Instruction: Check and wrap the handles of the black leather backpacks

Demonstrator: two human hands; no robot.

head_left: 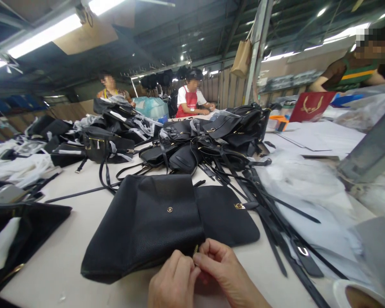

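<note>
A black leather bag [147, 218] lies flat on the pale table [67, 256] in front of me, its flap [224, 218] spread to the right with a gold clasp. A small round snap shows on the bag's front. My left hand [173, 282] and my right hand [221, 269] meet at the bag's near edge, fingertips pinched on a small gold zipper pull [196, 249]. Both hands touch the bag's lower edge.
Loose black straps [276, 222] trail across the table at right. Piles of black bags [192, 141] fill the middle and left. Clear plastic wrapping [308, 188] lies at right. Another black bag [16, 239] sits at near left. Three people work at the far side.
</note>
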